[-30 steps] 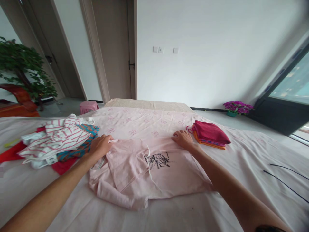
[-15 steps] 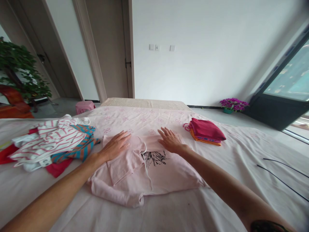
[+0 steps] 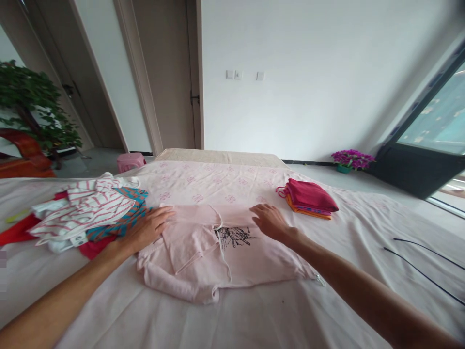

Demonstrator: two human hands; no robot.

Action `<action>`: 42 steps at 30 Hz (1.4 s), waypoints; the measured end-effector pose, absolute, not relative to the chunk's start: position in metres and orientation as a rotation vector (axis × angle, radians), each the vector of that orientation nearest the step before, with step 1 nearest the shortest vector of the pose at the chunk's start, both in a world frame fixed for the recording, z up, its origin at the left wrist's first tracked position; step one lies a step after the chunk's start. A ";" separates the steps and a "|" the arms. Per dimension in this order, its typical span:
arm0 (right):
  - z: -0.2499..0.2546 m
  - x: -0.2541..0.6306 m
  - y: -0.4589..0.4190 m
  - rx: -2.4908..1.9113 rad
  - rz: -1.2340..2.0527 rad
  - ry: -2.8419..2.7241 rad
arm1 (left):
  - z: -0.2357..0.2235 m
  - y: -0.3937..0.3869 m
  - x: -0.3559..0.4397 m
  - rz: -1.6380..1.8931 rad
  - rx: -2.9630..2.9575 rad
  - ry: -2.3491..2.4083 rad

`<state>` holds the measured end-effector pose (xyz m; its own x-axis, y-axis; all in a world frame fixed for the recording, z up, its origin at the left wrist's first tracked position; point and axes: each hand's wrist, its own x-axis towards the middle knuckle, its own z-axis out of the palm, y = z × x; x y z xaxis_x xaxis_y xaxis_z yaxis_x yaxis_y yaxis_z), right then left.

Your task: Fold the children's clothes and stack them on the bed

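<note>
A pale pink garment (image 3: 218, 257) with a black print lies partly folded on the bed (image 3: 327, 300), its far edge turned over into a flat band. My left hand (image 3: 147, 228) rests flat on the garment's left end, fingers stretched toward the band. Over on the right part of that folded edge, just above the print, my right hand (image 3: 269, 220) presses down with fingers extended. Neither hand grips anything.
A heap of unfolded clothes (image 3: 83, 213), striped white-red, teal and red, lies to the left. A small folded stack of red and orange cloth (image 3: 310, 198) sits to the right. Black cables (image 3: 425, 257) cross the sheet at far right. A pink stool (image 3: 130, 161) stands beyond the bed.
Both hands moved inward over the garment's far edge, then spread apart again along it. The far edge now lies folded over as a flat band.
</note>
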<state>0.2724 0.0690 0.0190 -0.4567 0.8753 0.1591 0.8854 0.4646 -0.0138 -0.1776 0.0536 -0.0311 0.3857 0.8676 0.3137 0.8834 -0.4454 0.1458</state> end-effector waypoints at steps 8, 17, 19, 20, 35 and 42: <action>0.034 0.133 0.011 -0.490 -0.079 -2.936 | -0.018 0.057 -0.173 -0.660 -2.731 -1.758; 0.032 0.116 0.041 -1.200 0.588 -2.388 | 0.005 0.055 -0.183 -0.471 -2.970 -1.738; 0.029 0.118 0.062 -1.330 0.752 -2.179 | 0.005 0.058 -0.179 -0.477 -2.899 -1.875; 0.026 0.120 0.073 -1.379 0.783 -2.113 | 0.004 0.061 -0.177 -0.513 -2.845 -1.952; 0.039 0.245 0.021 -1.127 1.140 -2.305 | 0.016 -0.008 -0.182 -0.554 -3.028 -1.784; 0.020 0.231 0.048 -1.253 0.829 -2.141 | 0.012 0.028 -0.134 -0.797 -2.643 -1.950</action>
<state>0.2309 0.0479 0.0199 -0.4368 0.8905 0.1275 0.5725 0.3845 -0.7241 -0.1339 0.0282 0.0116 0.2339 0.9453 0.2274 0.8341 -0.3152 0.4526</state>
